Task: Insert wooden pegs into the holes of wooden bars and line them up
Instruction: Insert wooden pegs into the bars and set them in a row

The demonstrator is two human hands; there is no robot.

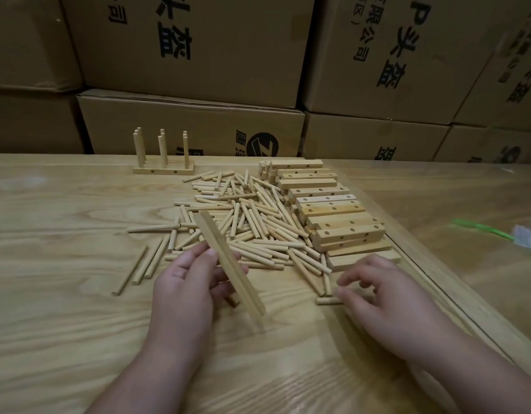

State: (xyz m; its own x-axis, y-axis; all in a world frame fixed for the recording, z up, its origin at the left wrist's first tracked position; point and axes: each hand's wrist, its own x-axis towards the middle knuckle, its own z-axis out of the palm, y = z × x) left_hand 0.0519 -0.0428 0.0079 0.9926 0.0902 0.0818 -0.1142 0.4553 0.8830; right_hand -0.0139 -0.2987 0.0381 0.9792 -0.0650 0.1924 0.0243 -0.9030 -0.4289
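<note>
- near the front of the tabletop (64,309), the left hand (186,282) pinches a wooden bar (231,265) between thumb and fingers, holding it tilted on edge with its near end low by the wood.
- right hand (386,297) has its fingers curled down over a single loose peg (328,300), fingertips touching or just closing on it; whether it is lifted yet i cannot tell.
- step in hand looks like the start of a new bar: bar picked, first peg being fetched.
- next move likely calls for turning the bar so a hole faces up, since no hole shows on the side facing the camera, then bringing the peg end square to it.
- behind the hands lies a heap of loose pegs (243,216), and to its right a stack of drilled bars (327,204).
- at the far edge stand finished bars with upright pegs (164,156), lined up side by side.
- stray pegs at the left (144,264) and the heap itself crowd the space ahead, so a rolling peg could foul the setting-down spot.
- cardboard boxes (192,46) wall off the back; a green object (482,230) lies well apart at right.
</note>
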